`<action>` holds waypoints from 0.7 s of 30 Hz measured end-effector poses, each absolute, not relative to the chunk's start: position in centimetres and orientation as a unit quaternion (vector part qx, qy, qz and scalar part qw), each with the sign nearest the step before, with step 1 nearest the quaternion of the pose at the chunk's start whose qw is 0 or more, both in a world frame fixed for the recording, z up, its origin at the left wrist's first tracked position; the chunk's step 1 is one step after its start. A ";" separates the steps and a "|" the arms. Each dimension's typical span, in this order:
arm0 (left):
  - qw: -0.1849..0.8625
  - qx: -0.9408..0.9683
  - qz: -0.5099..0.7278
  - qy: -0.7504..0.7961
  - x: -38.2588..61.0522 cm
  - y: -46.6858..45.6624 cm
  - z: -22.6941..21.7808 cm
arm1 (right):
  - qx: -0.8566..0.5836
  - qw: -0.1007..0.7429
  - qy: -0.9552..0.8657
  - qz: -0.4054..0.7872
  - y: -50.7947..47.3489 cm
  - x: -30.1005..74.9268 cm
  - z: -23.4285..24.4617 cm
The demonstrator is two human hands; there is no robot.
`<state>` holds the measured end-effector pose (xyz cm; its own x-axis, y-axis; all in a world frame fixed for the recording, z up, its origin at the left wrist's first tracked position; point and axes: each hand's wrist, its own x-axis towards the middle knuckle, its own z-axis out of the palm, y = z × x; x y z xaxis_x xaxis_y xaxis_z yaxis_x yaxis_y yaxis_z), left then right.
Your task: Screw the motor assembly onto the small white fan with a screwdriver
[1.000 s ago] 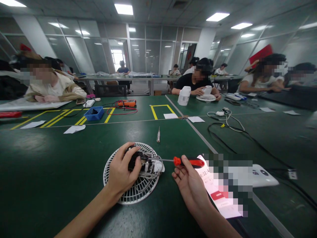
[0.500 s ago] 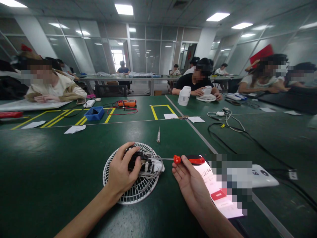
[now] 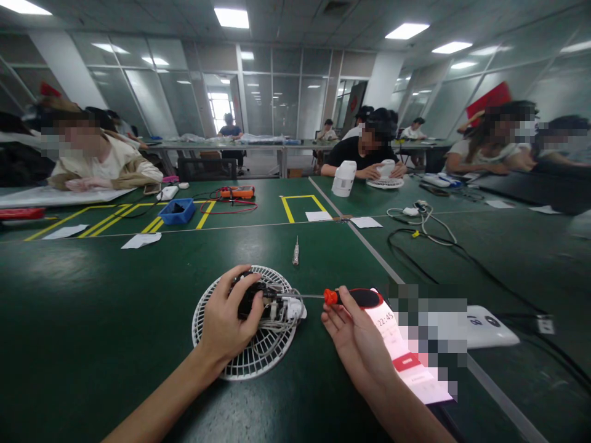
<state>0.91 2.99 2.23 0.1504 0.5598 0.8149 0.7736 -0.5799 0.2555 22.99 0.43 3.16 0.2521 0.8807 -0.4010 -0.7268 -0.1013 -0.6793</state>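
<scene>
A white round fan grille (image 3: pixel 240 351) lies flat on the green table in front of me. On it sits a black and white motor unit (image 3: pixel 272 304) with wires. My left hand (image 3: pixel 228 320) is wrapped over the black part of that unit and holds it down. My right hand (image 3: pixel 353 338) pinches the red and black handle of a screwdriver (image 3: pixel 353 298). Its thin shaft runs left, level with the table, into the motor unit.
A small clear-handled screwdriver (image 3: pixel 295 252) lies beyond the grille. A white housing (image 3: pixel 492 326) and a phone with a blurred screen (image 3: pixel 410 357) lie at my right, black cables (image 3: pixel 443 246) farther right. A blue tray (image 3: pixel 176 211) and an orange multimeter (image 3: pixel 236 192) sit at the back left. Other people sit around the tables.
The screwdriver handle has turned in my right fingers, now showing more black than red. My left hand has stayed on the motor unit.
</scene>
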 end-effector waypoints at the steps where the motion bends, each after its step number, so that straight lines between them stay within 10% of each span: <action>1: 0.113 -0.749 -0.477 -0.446 0.9 2.9 2.2 | -0.426 0.664 -0.097 0.607 0.4 23.0 3.1; 21: 0.117 -0.740 -0.467 -0.470 0.6 2.3 2.0 | -0.393 0.698 -0.122 0.587 0.1 23.1 3.8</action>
<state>0.61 2.32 2.01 0.1223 0.5855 0.8014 0.8043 -0.5315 0.2656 23.10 0.14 3.76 0.2820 0.9145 -0.2901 -0.7223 0.0033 -0.6916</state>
